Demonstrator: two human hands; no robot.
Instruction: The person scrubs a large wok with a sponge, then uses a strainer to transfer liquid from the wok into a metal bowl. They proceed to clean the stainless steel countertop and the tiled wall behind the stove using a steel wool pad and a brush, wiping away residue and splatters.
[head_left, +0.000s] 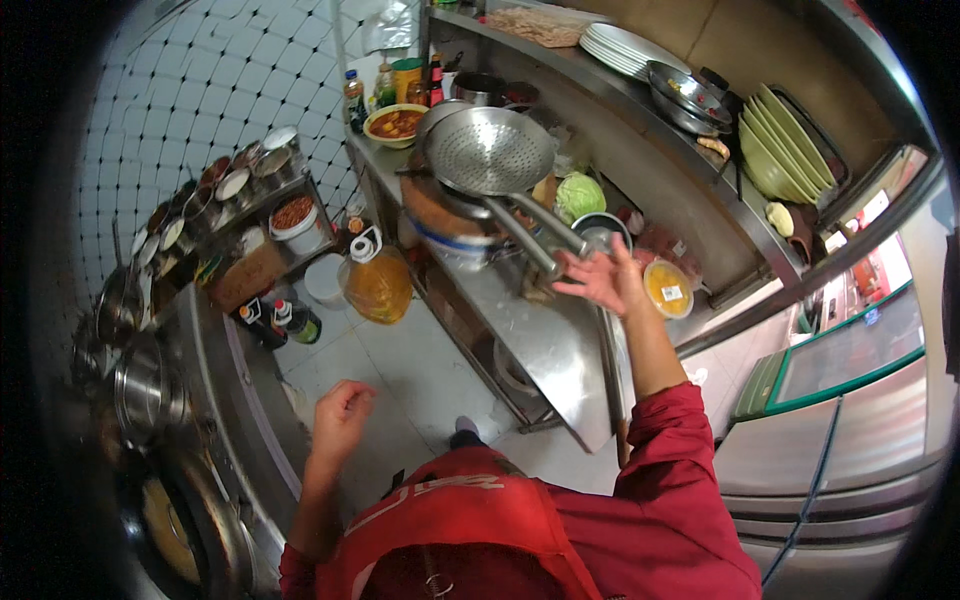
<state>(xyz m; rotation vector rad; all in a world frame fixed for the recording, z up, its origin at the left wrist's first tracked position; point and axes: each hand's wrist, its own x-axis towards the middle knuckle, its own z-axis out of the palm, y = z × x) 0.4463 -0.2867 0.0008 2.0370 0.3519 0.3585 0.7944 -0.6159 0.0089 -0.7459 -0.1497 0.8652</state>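
My right hand is spread, palm up, with no thing gripped in it. Its fingertips are beside the handle ends of a perforated stainless-steel strainer and another long-handled pan under it. I cannot tell whether they touch the metal. These rest above a round wooden chopping block on the steel worktable. Over the tiled floor, my left hand is loosely curled with nothing visible in it. Close to my right wrist sits a round tub of yellow food.
A cabbage and a bowl of red stew stand on the worktable. Above runs a steel shelf with stacked plates and green bowls. A jug of oil stands on the floor. A wok is at lower left.
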